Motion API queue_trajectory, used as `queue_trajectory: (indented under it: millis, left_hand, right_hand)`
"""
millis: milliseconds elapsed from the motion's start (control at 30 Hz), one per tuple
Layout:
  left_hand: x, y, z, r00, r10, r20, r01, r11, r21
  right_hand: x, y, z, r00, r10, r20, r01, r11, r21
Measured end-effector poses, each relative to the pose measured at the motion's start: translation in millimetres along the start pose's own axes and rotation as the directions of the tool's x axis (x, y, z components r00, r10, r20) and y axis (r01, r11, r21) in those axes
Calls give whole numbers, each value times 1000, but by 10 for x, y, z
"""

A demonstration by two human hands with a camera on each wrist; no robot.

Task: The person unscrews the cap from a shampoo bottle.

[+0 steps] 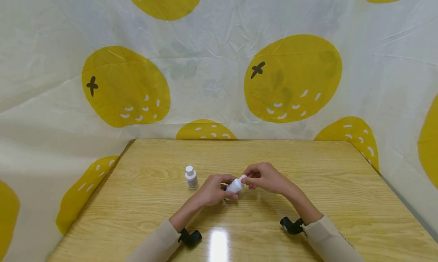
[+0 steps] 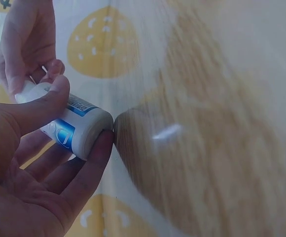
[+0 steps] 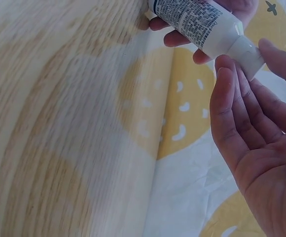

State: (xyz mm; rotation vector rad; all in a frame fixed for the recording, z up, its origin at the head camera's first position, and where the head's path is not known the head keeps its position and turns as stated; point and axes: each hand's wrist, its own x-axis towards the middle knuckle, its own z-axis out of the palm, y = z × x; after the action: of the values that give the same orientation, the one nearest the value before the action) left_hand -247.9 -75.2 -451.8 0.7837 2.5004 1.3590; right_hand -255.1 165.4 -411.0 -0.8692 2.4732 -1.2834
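My left hand (image 1: 213,190) grips a small white plastic bottle (image 1: 234,186) round its body, with the bottle tilted so its cap end points up toward my right. In the left wrist view a blue patch shows on the bottle's label (image 2: 64,132), and a fingertip lies at its base. The thumb and fingertips of my right hand (image 1: 268,177) pinch the white cap (image 3: 246,57), which sits on the bottle's neck. Dense small print covers the side of the bottle (image 3: 190,22) seen from the right wrist.
A second white bottle (image 1: 191,179), capped and upright, stands on the wooden table (image 1: 143,216) to the left, beyond my left hand. A pale cloth (image 1: 208,79) with yellow fruit prints hangs behind the table and along its sides. Each wrist carries a black camera mount (image 1: 189,238).
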Motion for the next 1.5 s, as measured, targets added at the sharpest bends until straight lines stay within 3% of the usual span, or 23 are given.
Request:
queue_trajectory:
  millis: [400, 1100, 1500]
  left_hand:
    - [18, 14, 7, 1000, 8, 7, -8, 1000, 2]
    - [0, -25, 6, 1000, 4, 2, -4, 1000, 1]
    - [1, -25, 0, 1000, 11, 5, -11, 1000, 2]
  right_hand:
    - [-34, -7, -24, 1000, 3, -26, -4, 999, -40]
    - [-23, -23, -9, 1000, 10, 10, -11, 1000, 9]
    - [-31, -41, -11, 1000, -1, -9, 1, 1000, -27]
